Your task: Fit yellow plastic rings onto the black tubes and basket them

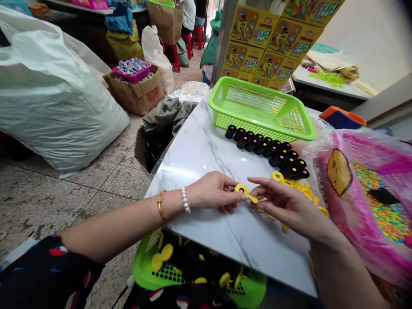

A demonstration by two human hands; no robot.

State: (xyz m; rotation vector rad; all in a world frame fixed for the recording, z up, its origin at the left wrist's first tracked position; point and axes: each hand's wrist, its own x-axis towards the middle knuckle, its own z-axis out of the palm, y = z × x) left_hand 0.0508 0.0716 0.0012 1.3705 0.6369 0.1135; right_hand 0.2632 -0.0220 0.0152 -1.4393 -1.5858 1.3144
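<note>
My left hand (217, 192), with a gold bangle and pearl bracelet at the wrist, pinches a yellow ring-shaped piece with a tab (252, 198). A dark middle with a pink dot shows through the ring; what lies under it is mostly hidden by my fingers. Close by on the right, my right hand (286, 204) has its fingers apart around the tab's end; I cannot tell if they touch it. Loose yellow ring pieces (304, 189) lie in a pile beyond and partly under my right hand. Small black cylinders (264, 148) with pink or yellow centres stand upright in rows behind.
A green basket (262, 105) stands at the marble-patterned table's (199, 150) back. On the right is a plastic-lined pink basket (337, 171) of colourful pellets. Below the front edge, another green basket (144, 274) holds black and yellow pieces. A white sack (58, 94) stands left.
</note>
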